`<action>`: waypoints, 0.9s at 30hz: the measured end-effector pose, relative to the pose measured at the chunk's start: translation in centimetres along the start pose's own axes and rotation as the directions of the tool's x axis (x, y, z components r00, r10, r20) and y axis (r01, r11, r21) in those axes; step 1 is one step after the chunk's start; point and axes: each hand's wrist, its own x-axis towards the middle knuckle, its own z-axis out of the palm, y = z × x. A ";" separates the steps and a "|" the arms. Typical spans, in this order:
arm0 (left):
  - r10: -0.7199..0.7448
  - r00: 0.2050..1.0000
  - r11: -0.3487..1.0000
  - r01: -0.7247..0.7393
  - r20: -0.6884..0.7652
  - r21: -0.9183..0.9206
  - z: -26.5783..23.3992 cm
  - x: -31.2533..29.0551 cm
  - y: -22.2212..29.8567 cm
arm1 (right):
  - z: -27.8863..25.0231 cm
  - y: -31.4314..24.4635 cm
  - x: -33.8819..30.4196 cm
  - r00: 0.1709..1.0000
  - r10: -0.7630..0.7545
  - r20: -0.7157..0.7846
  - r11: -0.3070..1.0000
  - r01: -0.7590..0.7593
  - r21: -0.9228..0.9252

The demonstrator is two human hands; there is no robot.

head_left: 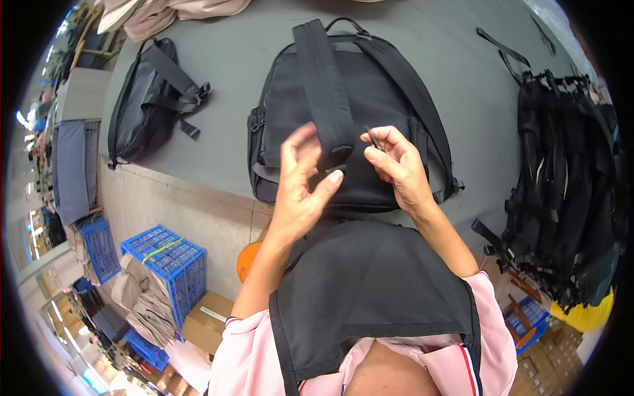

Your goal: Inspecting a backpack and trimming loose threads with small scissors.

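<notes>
Backpack (376, 79) at near edge of gray table (228, 112), apart from smaller bag (140, 109).

Left hand (297, 181) loosely curved, fingers (300, 142) blurred, thumb (325, 189) apart; right hand (404, 171) pinching; both forearms (264, 264) bare.

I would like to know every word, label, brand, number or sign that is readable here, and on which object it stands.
No text is readable in this picture.
Black backpack: I see no lettering on it.
Cardboard box: it has a pale strip, too small to read.
Stacked cartons at lower right: any marks are too small to read.
</notes>
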 end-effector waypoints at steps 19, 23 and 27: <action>-0.063 0.997 0.776 0.070 -0.033 0.627 -0.1 -1.0 0.9 | 4.9 0.0 3.7 0.885 -0.438 0.159 0.618 0.425 -0.661; -0.023 0.993 0.685 -0.071 0.119 0.725 0.9 -0.3 1.8 | 5.1 -1.4 4.1 0.878 -0.400 0.263 0.558 0.461 -0.690; 0.010 0.990 0.558 -0.120 0.138 0.821 1.3 0.1 1.6 | 4.5 -2.5 5.0 0.921 -0.337 0.196 0.675 0.381 -0.632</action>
